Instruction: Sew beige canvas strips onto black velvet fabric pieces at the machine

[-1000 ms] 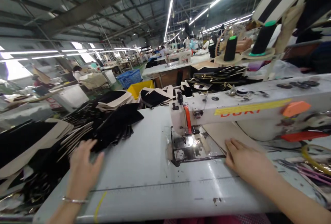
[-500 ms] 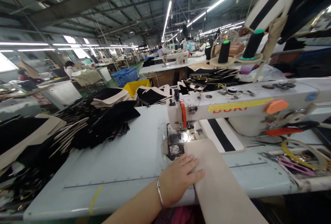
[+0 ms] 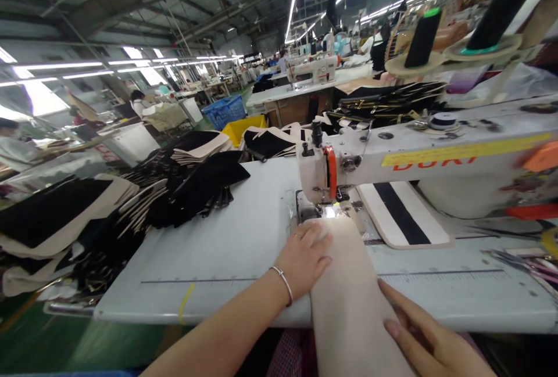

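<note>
A long beige fabric panel runs from the sewing machine's needle area towards me over the table's front edge. My left hand, with a bracelet at the wrist, lies flat on the panel's left edge near the presser foot, fingers slightly spread. At the panel's right edge, my right hand grips it with the thumb on top and the index finger along the side; the other fingers are partly hidden. The sewing machine stands over the panel's far end. Under its arm lies a white panel with a black stripe.
Stacked black and beige pieces cover the table's left side. A yellow bin and a blue crate stand beyond. Black thread cones rise behind the machine. Scissors-like tools lie at right. Other people work farther back.
My right hand has come into view at the panel's right edge. The panel has turned straighter towards the needle, with my left hand still on it. The view has shifted right.
</note>
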The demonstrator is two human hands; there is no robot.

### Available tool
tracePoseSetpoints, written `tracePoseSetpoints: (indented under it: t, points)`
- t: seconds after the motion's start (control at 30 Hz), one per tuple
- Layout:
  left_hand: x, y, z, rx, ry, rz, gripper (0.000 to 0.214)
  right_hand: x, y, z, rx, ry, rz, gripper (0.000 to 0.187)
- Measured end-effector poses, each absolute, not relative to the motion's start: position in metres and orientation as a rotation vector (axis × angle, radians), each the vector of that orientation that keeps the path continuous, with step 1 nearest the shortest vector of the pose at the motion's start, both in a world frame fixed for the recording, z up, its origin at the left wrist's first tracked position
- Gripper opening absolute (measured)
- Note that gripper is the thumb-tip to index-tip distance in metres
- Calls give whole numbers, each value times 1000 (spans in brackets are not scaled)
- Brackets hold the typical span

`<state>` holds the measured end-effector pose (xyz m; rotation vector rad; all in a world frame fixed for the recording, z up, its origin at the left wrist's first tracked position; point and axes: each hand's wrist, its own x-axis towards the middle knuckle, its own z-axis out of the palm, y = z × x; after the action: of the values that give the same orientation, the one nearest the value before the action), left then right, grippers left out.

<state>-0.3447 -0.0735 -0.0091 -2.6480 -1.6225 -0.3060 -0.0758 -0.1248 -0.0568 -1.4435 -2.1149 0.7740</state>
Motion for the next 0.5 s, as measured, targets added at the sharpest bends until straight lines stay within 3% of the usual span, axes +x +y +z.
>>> tracePoseSetpoints:
  t: [0.5]
  points:
    - [-359,-43,-25,-2657,-1633,-500,41,-100,-91,-47,-1488,-2051,844,55]
